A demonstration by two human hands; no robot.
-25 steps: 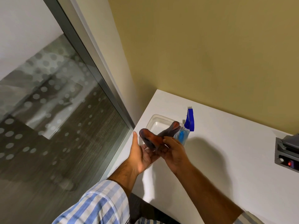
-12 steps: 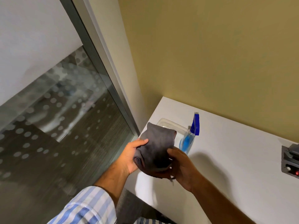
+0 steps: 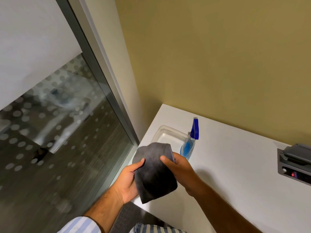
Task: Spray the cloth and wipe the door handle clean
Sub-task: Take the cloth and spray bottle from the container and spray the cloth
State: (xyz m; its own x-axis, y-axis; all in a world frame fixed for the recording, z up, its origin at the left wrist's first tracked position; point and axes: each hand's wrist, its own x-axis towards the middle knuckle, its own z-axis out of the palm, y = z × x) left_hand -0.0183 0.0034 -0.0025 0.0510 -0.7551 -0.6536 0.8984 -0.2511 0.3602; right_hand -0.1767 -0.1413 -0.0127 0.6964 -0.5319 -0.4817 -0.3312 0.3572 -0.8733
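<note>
The grey microfibre cloth (image 3: 154, 172) is held up between both hands above the near left edge of the white tabletop (image 3: 235, 165), bunched and folded, its lower corner hanging free; the left hand (image 3: 127, 180) cups it from the left with the thumb pressed on its front face and the other fingers hidden behind the fabric; the right hand (image 3: 180, 170) grips its upper right edge, thumb on the front, fingers curled behind. Just beyond the right hand stands the spray bottle (image 3: 189, 145), upright on the tabletop, clear with blue liquid and a blue trigger head; it is untouched by either hand. Beside the bottle, to its left, lies a clear plastic tray (image 3: 165, 132), partly covered from view by the cloth. At the right edge of the tabletop sits a grey recessed socket box (image 3: 294, 163) with a small red light. A yellow wall (image 3: 218, 56) rises behind; to the left a metal frame (image 3: 101, 78) borders a glass panel (image 3: 50, 140) with a frosted dot pattern. The left forearm wears a blue-and-white striped sleeve (image 3: 80, 224); the door handle is not in sight.
</note>
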